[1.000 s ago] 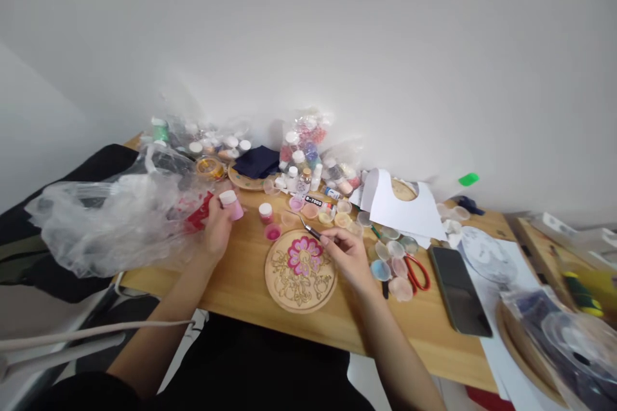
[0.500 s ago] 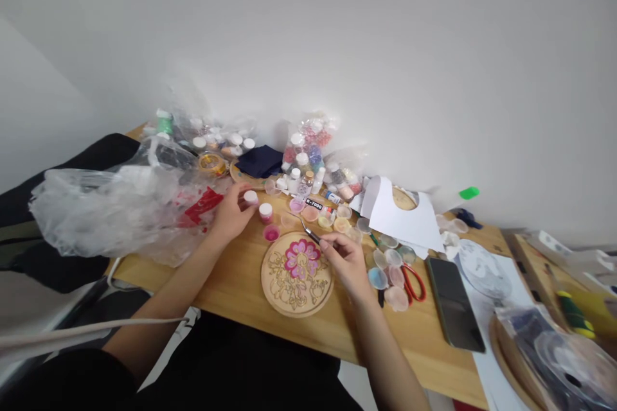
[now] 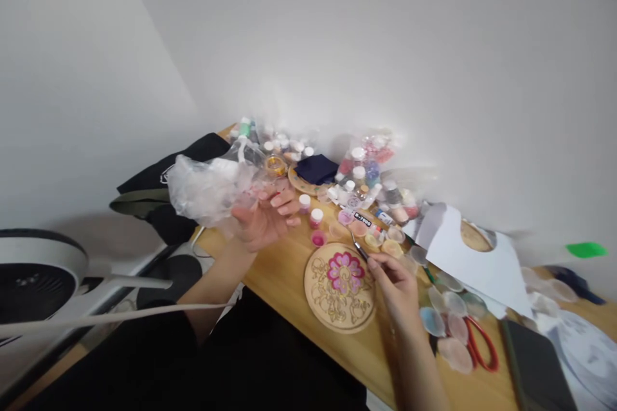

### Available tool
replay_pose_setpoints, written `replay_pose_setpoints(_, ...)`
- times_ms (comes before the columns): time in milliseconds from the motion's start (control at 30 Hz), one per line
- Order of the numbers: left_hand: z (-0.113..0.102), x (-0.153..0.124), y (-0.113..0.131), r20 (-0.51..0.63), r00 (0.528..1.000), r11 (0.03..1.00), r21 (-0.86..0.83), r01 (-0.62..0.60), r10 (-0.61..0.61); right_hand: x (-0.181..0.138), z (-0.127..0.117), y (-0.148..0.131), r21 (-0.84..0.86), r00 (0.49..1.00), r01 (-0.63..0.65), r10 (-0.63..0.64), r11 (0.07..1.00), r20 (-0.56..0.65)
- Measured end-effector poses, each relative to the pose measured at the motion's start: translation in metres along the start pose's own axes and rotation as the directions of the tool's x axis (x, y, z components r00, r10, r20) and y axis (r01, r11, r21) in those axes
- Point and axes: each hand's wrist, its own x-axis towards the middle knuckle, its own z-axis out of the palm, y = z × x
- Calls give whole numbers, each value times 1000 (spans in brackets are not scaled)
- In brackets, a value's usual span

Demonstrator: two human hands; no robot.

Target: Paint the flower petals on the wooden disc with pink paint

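My left hand is raised palm up above the left side of the table, fingers apart and curled a little, with nothing in it. Two small white-capped jars, one pale pink and one deep pink, stand just right of it. My right hand grips dark-handled tweezers, whose thin tip points up and left over the shallow cups. Below the tip lies a round wooden board with a gold-outlined flower coloured pink and magenta. A small cup of magenta sits at its upper left edge.
Clear plastic bags lie at the back left. Behind the cups are a B-7000 glue tube, a navy cloth and bagged jars. Red-handled scissors, a phone and white paper lie right. A fan stands left.
My left hand has drawn back from the pale pink jar and turned palm up. The camera has swung left, so the table appears farther right. My right hand still holds the tweezers.
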Motion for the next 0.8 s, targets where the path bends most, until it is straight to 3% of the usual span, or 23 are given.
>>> replay_pose_setpoints(300, -4, -7, 7, -102, 992, 995, 78, -65, 72, 1, 0, 1, -14, 1000, 16, -16, 1000, 3)
replay_pose_setpoints(433, -2, -10, 21, -173, 976, 986, 125, -114, 135, 2, 0, 2, -24, 1000, 0, 0, 1000, 29)
replay_pose_setpoints(567, -3, -16, 58, -85, 943, 944, 106, -313, 323, 2, 1, 3, -15, 999, -7, 8, 1000, 43)
replay_pose_setpoints(633, -8, -21, 82, -64, 901, 902, 80, -424, 429, 2, 3, 5, 5, 999, -2, 2, 1000, 48)
replay_pose_setpoints(733, -28, -38, 119, -76, 841, 840, 144, -523, 536, 0, 6, 8, 30, 999, 12, -13, 999, 34)
replay_pose_setpoints(800, -52, -56, 140, -146, 829, 832, 246, -497, 539, -1, 7, 9, 32, 999, 13, -14, 999, 29)
